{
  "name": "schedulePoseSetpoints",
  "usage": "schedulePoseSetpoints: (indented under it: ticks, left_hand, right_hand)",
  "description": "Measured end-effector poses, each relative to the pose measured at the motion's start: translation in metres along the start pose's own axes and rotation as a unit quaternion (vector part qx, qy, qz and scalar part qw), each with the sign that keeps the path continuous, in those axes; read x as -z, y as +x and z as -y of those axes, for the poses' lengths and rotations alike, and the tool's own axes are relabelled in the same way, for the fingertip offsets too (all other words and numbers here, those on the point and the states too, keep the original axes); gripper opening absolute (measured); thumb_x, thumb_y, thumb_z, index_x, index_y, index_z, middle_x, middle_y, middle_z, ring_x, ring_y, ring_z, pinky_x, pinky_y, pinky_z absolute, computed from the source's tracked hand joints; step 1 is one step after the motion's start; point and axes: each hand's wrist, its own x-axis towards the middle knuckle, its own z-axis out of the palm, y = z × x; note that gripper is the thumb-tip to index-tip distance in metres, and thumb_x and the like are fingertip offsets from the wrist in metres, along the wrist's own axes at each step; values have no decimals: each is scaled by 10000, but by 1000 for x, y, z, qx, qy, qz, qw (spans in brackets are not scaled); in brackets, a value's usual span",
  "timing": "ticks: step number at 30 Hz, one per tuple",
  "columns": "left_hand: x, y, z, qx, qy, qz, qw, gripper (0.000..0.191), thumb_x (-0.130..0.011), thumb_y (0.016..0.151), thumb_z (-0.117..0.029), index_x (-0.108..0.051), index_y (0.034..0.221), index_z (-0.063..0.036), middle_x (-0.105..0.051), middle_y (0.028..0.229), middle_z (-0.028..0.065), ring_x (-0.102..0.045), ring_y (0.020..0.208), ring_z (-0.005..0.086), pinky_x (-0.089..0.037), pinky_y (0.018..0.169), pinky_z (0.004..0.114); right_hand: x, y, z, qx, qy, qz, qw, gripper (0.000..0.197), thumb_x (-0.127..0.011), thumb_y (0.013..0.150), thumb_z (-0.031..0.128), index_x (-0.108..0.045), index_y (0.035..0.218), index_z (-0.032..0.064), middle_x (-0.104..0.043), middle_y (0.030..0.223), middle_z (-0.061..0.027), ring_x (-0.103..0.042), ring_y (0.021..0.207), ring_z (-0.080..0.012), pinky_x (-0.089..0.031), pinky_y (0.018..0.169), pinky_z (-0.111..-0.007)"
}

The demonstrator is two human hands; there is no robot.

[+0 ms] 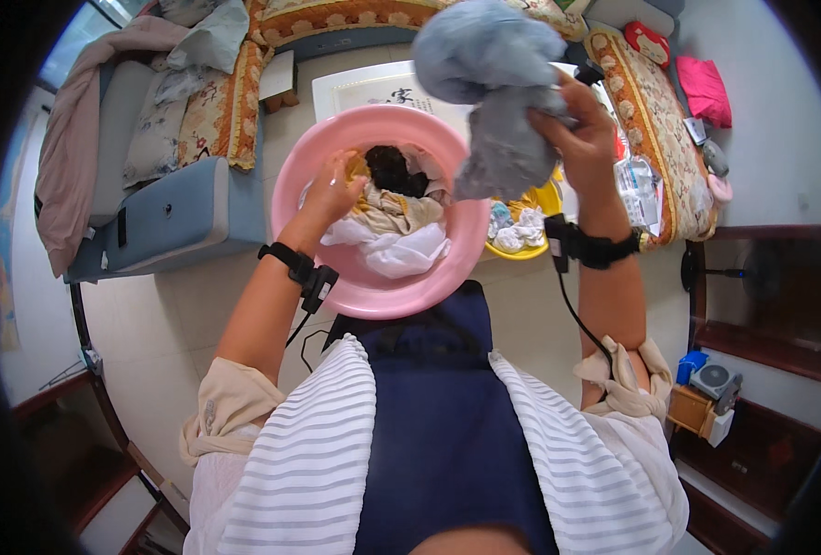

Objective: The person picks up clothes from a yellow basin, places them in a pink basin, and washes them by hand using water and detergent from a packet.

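A pink plastic basin (375, 298) stands before me with crumpled laundry in it. A white cloth (407, 250), a beige and yellow cloth (400, 211) and a black cloth (395, 170) lie inside. My right hand (580, 128) holds up a bunched grey-blue cloth (504, 83), raised above the basin's right rim. Over the left part of the basin is my left hand (337, 184), its fingers by a yellowish cloth; whether it grips that cloth cannot be made out. Both wrists wear black straps with small devices and cables.
Beyond the basin is a white table (334, 87) bearing writing. A yellow basin (518, 255) with small cloths sits to the right. A blue sofa (174, 208) lies at left, a patterned seat (649, 139) at right. Farther right are a fan (750, 270) and a wooden box (691, 409).
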Motion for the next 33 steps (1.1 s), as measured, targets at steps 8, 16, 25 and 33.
schedulePoseSetpoints:
  ticks: [8,16,25,33]
  left_hand:
    - [33,-34,35,159,-78,-109,978,642,-566,871,-211,-307,1426,-20,-389,1395,272,-373,1312,383,-311,1098,395]
    - [20,-20,-55,82,107,38,990,1029,-714,723,-585,-167,1522,-235,-71,1562,232,-31,1428,470,-182,1073,657]
    - [-45,59,-104,161,299,267,902,1110,-737,640,-655,-185,1524,-272,-28,1579,205,45,1378,580,-179,965,786]
    - [-95,84,-104,234,404,333,819,1085,-734,656,-574,-199,1528,-213,-30,1580,208,26,1389,567,-118,977,787]
  right_hand:
    - [-117,-19,-102,137,-246,253,925,266,-694,657,-24,-630,908,37,-559,1304,-143,-551,1163,-349,-482,947,-398]
    - [-36,-41,-138,30,-325,156,932,362,-744,784,198,-644,1110,76,-586,1263,-138,-606,1102,-291,-505,907,-374]
    - [183,-146,-249,-260,-406,8,876,888,-803,700,445,-441,1348,-42,-544,1265,-263,-513,1212,-352,-400,1031,-403]
    - [163,-195,-348,-465,-454,119,751,1234,-817,573,602,-180,1512,117,-115,1502,-349,-126,1420,-459,-215,1123,-547]
